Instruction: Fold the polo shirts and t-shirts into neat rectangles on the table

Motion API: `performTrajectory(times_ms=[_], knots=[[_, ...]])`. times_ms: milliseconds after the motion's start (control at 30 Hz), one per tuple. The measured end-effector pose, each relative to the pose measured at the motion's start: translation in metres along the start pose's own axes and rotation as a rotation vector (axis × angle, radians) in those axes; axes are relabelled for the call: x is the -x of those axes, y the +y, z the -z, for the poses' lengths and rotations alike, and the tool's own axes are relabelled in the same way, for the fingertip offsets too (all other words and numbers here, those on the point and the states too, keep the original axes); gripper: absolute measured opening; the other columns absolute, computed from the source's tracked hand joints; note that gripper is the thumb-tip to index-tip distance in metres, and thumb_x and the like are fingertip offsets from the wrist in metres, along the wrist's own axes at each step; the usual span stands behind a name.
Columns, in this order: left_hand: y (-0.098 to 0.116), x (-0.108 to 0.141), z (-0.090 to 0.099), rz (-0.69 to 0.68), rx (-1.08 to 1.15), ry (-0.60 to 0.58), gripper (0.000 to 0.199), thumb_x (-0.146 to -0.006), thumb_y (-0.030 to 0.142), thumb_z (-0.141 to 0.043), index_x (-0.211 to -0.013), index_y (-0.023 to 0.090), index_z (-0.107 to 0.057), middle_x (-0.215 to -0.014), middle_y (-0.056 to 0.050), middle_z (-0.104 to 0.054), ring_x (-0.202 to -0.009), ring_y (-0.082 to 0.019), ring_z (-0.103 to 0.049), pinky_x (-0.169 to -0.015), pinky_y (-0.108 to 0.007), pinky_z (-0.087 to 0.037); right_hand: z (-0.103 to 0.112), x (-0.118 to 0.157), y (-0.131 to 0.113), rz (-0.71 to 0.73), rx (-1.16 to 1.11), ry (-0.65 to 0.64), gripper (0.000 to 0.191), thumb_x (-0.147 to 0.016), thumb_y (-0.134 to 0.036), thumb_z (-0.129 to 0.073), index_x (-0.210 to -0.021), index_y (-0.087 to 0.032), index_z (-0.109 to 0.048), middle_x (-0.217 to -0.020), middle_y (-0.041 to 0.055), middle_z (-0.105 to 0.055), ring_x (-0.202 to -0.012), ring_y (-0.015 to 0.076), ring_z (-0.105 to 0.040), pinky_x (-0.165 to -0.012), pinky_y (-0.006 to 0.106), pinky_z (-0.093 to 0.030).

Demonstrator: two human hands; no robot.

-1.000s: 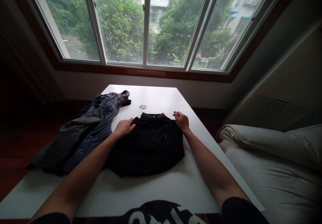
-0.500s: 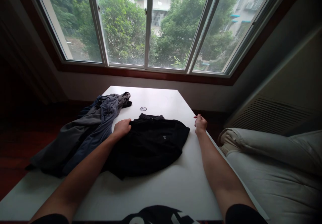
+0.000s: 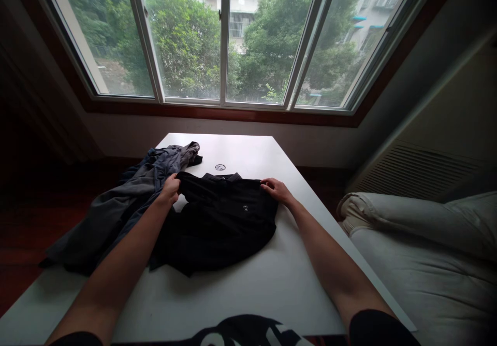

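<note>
A black polo shirt [image 3: 217,227] with a dark grey collar and a small light emblem on the chest lies spread on the white table [image 3: 240,304], collar toward the window. My left hand [image 3: 170,189] is closed round one sleeve and pulls it out to the left, slightly lifted. At the opposite shoulder, my right hand [image 3: 276,189] has its fingers and thumb bent on the shirt's cloth, apparently pinching it; the fingertips are partly hard to make out.
A heap of grey and blue clothes [image 3: 116,206] hangs over the table's left edge. A small round dark-and-white mark [image 3: 220,167] is on the table beyond the collar. To the right stands a pale padded sofa [image 3: 419,247]. Behind the table is a window [image 3: 225,40].
My right hand has come in from the table's right edge onto the shirt's shoulder. My left hand has moved left and up, drawing the sleeve outward; the shirt has shifted slightly left.
</note>
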State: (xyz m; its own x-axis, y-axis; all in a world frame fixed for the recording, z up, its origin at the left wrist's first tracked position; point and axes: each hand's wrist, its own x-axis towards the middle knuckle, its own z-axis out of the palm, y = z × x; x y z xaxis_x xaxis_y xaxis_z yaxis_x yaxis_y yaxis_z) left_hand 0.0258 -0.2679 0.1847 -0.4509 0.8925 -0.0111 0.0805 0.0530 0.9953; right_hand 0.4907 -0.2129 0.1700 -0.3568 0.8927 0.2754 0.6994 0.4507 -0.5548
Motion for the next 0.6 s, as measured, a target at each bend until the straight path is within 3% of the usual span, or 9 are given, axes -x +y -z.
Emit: performTrajectory(times_ms=[133, 233, 300, 367, 433, 500, 600], knots=[[0.0, -0.001, 0.01, -0.065, -0.121, 0.13, 0.04, -0.065, 0.007, -0.055, -0.103, 0.02, -0.059, -0.09, -0.003, -0.062, -0.082, -0.019, -0.063, -0.082, -0.034, -0.054, -0.009, 0.003, -0.009, 0.067, 0.158, -0.057, 0.057, -0.089, -0.061, -0.067, -0.137, -0.031, -0.065, -0.12, 0.0089, -0.065, -0.111, 0.0275, -0.063, -0.098, 0.036, -0.049], [0.006, 0.006, 0.011, -0.32, -0.379, 0.114, 0.042, -0.069, 0.007, -0.056, -0.108, 0.02, -0.064, -0.11, -0.008, -0.065, -0.106, -0.025, -0.062, -0.105, -0.041, -0.045, -0.014, 0.003, -0.011, 0.067, 0.228, -0.054, 0.055, -0.088, -0.061, -0.069, -0.133, -0.031, -0.067, -0.118, 0.009, -0.066, -0.113, 0.0286, -0.061, -0.099, 0.037, -0.047], [0.01, 0.014, 0.007, -0.535, -0.604, -0.039, 0.041, -0.073, 0.008, -0.053, -0.109, 0.02, -0.068, -0.114, -0.009, -0.068, -0.112, -0.026, -0.061, -0.111, -0.042, -0.041, -0.016, 0.003, -0.01, 0.052, 0.214, -0.047, 0.043, -0.089, -0.057, -0.068, -0.122, -0.029, -0.071, -0.11, 0.007, -0.069, -0.106, 0.0263, -0.063, -0.094, 0.035, -0.047], [0.013, 0.022, 0.0, -0.651, -0.746, -0.284, 0.044, -0.075, 0.007, -0.05, -0.111, 0.022, -0.07, -0.113, -0.006, -0.072, -0.112, -0.025, -0.063, -0.114, -0.042, -0.039, -0.017, 0.003, -0.008, 0.02, 0.183, -0.047, 0.03, -0.09, -0.051, -0.067, -0.106, -0.027, -0.074, -0.099, 0.0044, -0.072, -0.095, 0.0234, -0.064, -0.086, 0.032, -0.048], [0.013, 0.029, -0.006, -0.684, -0.818, -0.516, 0.051, -0.072, 0.004, -0.047, -0.111, 0.025, -0.072, -0.113, -0.003, -0.074, -0.113, -0.023, -0.064, -0.118, -0.043, -0.034, -0.018, 0.003, -0.006, -0.024, 0.135, -0.044, 0.024, -0.09, -0.048, -0.065, -0.094, -0.025, -0.073, -0.088, 0.0022, -0.072, -0.082, 0.0206, -0.063, -0.076, 0.029, -0.047], [0.013, 0.035, -0.01, -0.686, -0.85, -0.668, 0.056, -0.068, 0.002, -0.046, -0.111, 0.026, -0.073, -0.114, -0.001, -0.075, -0.113, -0.023, -0.065, -0.116, -0.042, -0.035, -0.018, 0.004, -0.003, -0.054, 0.057, -0.015, 0.025, -0.089, -0.048, -0.062, -0.089, -0.025, -0.071, -0.08, 0.0006, -0.07, -0.073, 0.0186, -0.061, -0.07, 0.028, -0.045], [0.014, 0.041, -0.011, -0.627, -0.847, -0.8, 0.055, -0.068, 0.003, -0.046, -0.108, 0.025, -0.076, -0.105, -0.002, -0.076, -0.099, -0.023, -0.068, -0.095, -0.034, -0.048, -0.015, 0.003, 0.004, -0.085, -0.108, 0.111, 0.031, -0.087, -0.053, -0.06, -0.087, -0.023, -0.069, -0.079, 0.0006, -0.069, -0.074, 0.0183, -0.06, -0.069, 0.028, -0.045]])
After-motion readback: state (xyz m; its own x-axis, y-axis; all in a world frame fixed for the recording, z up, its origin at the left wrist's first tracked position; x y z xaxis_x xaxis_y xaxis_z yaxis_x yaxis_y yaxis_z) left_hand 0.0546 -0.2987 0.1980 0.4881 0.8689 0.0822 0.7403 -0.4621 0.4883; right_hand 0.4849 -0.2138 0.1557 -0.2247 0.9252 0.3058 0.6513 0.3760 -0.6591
